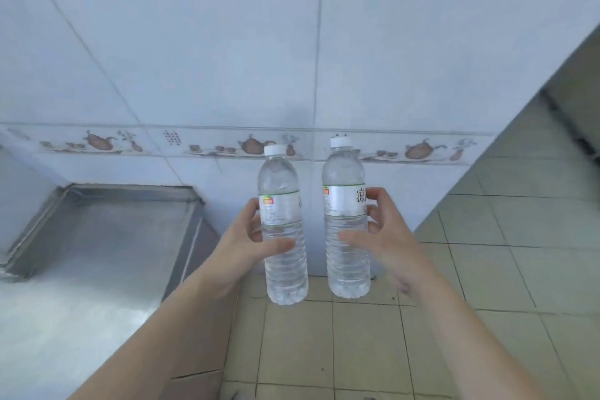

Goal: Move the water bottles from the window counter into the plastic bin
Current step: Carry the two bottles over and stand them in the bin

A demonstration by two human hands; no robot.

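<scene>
Two clear water bottles with white caps and pale labels are held upright in the air in front of a tiled wall. My left hand (246,237) grips the left water bottle (282,204) around its middle. My right hand (386,237) grips the right water bottle (344,204) the same way, thumb in front and fingers behind. The bottles stand side by side, a small gap apart, above the floor. No plastic bin and no window counter is in view.
A stainless steel counter (97,237) with a raised rim fills the lower left, beside my left forearm. A white tiled wall (227,58) with a decorated border stands straight ahead. Beige floor tiles (487,269) stretch to the right, past the wall's corner.
</scene>
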